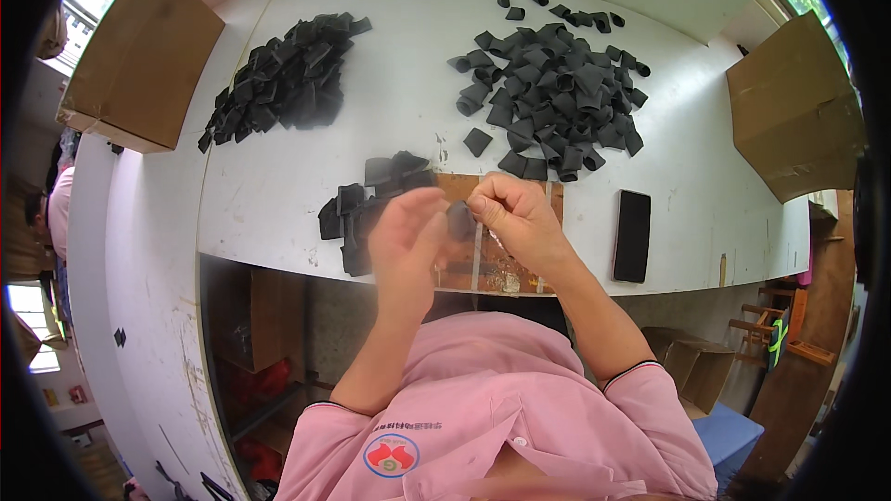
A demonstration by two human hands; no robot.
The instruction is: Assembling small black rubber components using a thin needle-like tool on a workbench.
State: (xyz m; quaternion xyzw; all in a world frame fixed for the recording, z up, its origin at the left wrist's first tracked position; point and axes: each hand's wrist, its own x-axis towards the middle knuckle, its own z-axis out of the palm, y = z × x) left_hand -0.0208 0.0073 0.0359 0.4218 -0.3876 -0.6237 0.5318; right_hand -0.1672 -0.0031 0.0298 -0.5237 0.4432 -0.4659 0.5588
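Note:
My right hand is closed in a pinch on a small black piece of sheet material, curved like a short tube, above a brown board at the table's front edge. My left hand is just left of that piece, smeared by motion. Whether its fingers touch the piece I cannot tell. Beside and behind my left hand lies a small heap of flat black pieces, partly covered by the hand. Farther back on the right spreads a big pile of black tube-shaped pieces, with a single piece apart from it.
A second pile of flat black pieces lies at the back left of the white table. To the right of my hands lies a black phone. Cardboard boxes stand at the left and right. Another person shows at the far left.

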